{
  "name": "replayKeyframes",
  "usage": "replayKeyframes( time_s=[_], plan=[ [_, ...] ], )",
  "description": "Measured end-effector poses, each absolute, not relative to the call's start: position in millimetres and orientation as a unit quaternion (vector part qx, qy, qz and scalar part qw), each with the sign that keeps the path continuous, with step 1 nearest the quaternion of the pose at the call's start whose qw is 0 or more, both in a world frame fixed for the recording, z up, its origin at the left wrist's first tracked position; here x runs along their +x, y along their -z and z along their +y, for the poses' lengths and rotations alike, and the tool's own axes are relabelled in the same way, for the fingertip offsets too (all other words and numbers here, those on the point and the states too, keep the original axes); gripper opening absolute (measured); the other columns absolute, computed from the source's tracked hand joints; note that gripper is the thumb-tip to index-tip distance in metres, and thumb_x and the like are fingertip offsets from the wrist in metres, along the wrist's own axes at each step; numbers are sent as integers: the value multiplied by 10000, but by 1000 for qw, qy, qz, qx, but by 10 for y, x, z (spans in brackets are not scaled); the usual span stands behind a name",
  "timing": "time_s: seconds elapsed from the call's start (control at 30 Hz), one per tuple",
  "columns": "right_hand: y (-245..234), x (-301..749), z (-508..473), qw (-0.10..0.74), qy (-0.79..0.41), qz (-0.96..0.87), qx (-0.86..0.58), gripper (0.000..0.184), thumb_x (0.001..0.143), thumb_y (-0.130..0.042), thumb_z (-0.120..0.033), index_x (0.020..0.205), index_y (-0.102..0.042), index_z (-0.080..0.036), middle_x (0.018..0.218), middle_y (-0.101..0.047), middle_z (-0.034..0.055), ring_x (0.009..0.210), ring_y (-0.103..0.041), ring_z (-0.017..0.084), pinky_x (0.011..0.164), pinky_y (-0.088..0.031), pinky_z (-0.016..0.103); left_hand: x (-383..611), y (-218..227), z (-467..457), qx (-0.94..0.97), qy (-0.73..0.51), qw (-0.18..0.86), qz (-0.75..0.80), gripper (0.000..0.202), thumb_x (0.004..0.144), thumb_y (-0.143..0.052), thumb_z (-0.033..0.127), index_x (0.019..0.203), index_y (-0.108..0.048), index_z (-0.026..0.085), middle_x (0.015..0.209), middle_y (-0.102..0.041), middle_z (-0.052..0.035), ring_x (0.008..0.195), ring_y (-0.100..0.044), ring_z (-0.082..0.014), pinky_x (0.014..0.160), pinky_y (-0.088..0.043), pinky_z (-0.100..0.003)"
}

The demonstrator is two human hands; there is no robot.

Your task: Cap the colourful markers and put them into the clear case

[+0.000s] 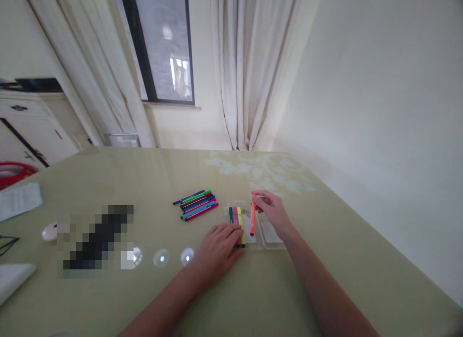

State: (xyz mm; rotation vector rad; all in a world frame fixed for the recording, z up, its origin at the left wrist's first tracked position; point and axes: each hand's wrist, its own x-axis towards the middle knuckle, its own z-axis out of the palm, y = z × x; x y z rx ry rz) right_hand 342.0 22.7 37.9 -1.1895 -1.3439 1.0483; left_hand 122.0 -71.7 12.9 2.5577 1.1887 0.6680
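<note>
Between the thumb and fingers of my right hand (272, 207) is an orange felt-tip pen (252, 216), held upright over a clear plastic case (257, 245). Side by side in the left part of the case lie a dark green pen (230, 212), a pink pen (235, 214) and a yellow pen (239, 216). My left hand (221, 243) rests with its fingers stretched across the lower parts of these pens, partly hiding them. Left of the case, a loose group of several felt-tip pens (198, 205) in blue, green, black and red lies on the table.
The pale green glossy table (152, 298) reaches to the curtains and the wall on the right. On its left side are a white mouse (49, 232), a blurred-out dark object (99, 238), a white item (14, 279) and a folded cloth or paper (20, 201).
</note>
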Motion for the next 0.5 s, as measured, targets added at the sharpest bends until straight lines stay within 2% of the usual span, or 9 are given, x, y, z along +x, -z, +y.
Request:
replayKeyframes(
  time_s=[0.13,0.27,0.37,0.5],
  plan=[
    [-252,3347,216,434,-430,-610,-505,358,803,-731,-454,1022,-776,-174,717,-739,28,622,-661,180,572,-523,295,1172,-192,-706,870,-223,117,424,457,963,-634,321,1403,-535,245,1355,-649,-97,1228,-582,-297,1069,-470,-487],
    [-196,3258,165,393,-344,-682,-512,220,845,-703,-344,1002,-790,-217,812,-789,52,731,-724,222,713,-568,352,1172,-205,-715,881,-214,100,409,518,987,-580,295,1492,-467,292,1407,-601,-96,1254,-545,-300,1071,-470,-489],
    [-209,3224,124,377,-290,-722,-502,164,887,-676,-294,995,-778,-225,881,-798,64,793,-737,229,783,-561,359,1195,-173,-722,888,-205,72,404,469,1000,-550,274,1465,-509,329,1443,-569,-93,1277,-523,-309,1068,-470,-499],
    [-237,3207,96,318,-200,-785,-492,121,916,-643,-223,896,-761,-207,840,-753,52,769,-684,201,753,-508,317,1208,-145,-719,889,-204,60,405,458,992,-563,255,1444,-533,317,1479,-557,-83,1302,-504,-312,1080,-461,-507]
  ],
)
